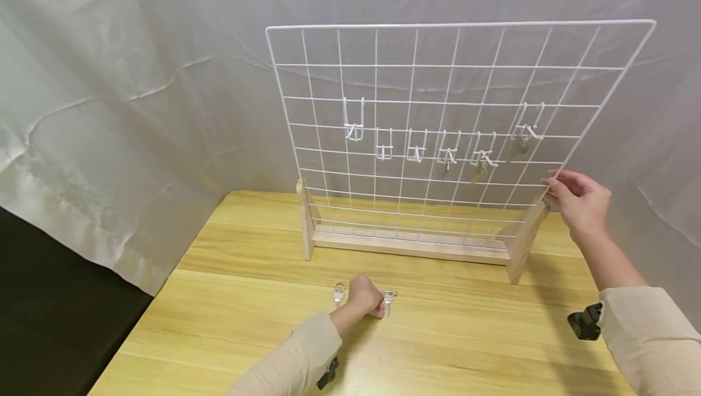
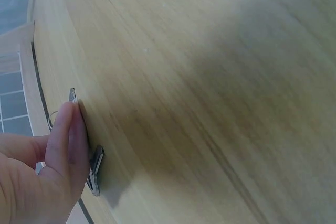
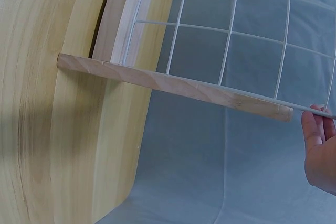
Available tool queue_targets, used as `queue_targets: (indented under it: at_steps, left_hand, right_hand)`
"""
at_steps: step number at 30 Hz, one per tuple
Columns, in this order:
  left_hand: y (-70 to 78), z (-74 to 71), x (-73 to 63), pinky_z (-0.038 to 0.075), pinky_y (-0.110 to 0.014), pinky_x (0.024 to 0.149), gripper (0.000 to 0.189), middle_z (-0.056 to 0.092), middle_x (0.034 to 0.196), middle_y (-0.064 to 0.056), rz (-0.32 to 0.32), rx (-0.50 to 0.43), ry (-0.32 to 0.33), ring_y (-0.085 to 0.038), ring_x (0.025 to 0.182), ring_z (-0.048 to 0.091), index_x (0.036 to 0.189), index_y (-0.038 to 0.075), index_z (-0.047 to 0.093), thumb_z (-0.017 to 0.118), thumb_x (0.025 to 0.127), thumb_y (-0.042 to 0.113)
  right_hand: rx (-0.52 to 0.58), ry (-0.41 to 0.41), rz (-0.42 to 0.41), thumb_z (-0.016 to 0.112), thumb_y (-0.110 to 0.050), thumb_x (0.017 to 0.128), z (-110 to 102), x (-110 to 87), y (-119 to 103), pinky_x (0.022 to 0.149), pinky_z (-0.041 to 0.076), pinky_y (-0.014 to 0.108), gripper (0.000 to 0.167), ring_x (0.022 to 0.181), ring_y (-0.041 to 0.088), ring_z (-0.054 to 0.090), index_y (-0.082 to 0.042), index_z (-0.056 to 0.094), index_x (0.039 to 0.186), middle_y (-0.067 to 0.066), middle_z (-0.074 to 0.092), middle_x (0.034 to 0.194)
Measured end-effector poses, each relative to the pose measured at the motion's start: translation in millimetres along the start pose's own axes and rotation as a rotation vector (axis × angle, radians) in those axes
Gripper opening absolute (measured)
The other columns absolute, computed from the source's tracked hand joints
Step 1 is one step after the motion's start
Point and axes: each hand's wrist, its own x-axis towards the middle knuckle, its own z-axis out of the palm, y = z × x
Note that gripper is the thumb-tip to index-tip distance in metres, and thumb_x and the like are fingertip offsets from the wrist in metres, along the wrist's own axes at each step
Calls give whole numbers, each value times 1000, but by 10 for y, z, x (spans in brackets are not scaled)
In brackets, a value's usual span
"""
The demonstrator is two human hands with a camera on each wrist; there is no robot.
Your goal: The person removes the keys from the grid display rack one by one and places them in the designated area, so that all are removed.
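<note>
Between two silver keys on the table, my left hand (image 1: 364,295) reaches down with its fingers bent. One key (image 1: 338,294) lies left of the hand. The other key (image 1: 389,300) is right at the fingertips, which pinch it; its end (image 2: 72,94) pokes out past them in the left wrist view. My right hand (image 1: 583,198) grips the right edge of a white wire grid (image 1: 432,66), just above its wooden foot. White hooks (image 1: 416,154) hang on the grid, and keys (image 1: 480,172) dangle from some at the right.
A wooden stand (image 1: 411,247) with two upright side pieces carries the grid on the wood-grain table (image 1: 246,317). Grey cloth (image 1: 181,110) hangs behind and at the left. A dark area (image 1: 55,298) lies beyond the table's left edge.
</note>
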Motion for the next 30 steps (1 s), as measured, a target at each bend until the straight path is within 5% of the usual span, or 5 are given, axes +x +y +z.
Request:
queue_targets:
  at_steps: [5,9,13,19,30]
  left_hand:
    - [23,-86,-16,56,-26,45,11,64,61,-18,99,22,-37,-17,43,59,74,-9,61,57,83,-7]
    - [137,-209,31,57,-26,49,12,65,66,-18,236,7,-99,-20,49,62,87,-10,62,54,88,-2]
    - [313,-329,76,58,-24,53,15,67,73,-18,353,-86,-152,-12,53,61,95,-10,61,53,89,1]
    - [588,-437,81,59,-25,59,16,66,82,-27,492,-224,-144,-6,56,61,97,-13,60,53,89,-1]
    - [1017,-413,-57,60,-28,68,21,65,91,-29,614,-350,-143,-9,66,64,101,-12,59,57,89,4]
  right_hand:
    - [-8,-1,1,53,14,84,5,2,-2,60,55,14,29,63,2,68,-10,69,78,-6,71,72]
    - [-10,1,5,53,14,84,10,5,-6,60,55,14,30,64,2,68,-10,69,78,-6,71,72]
    - [19,15,21,53,15,84,10,8,-9,60,55,15,29,63,4,68,-8,70,78,-5,71,71]
    - [20,16,36,55,14,83,-9,3,-21,60,56,16,26,63,5,69,-7,70,80,-4,71,72]
    - [-36,10,42,56,11,84,-9,19,-13,61,55,14,26,64,2,68,-11,69,80,-6,71,73]
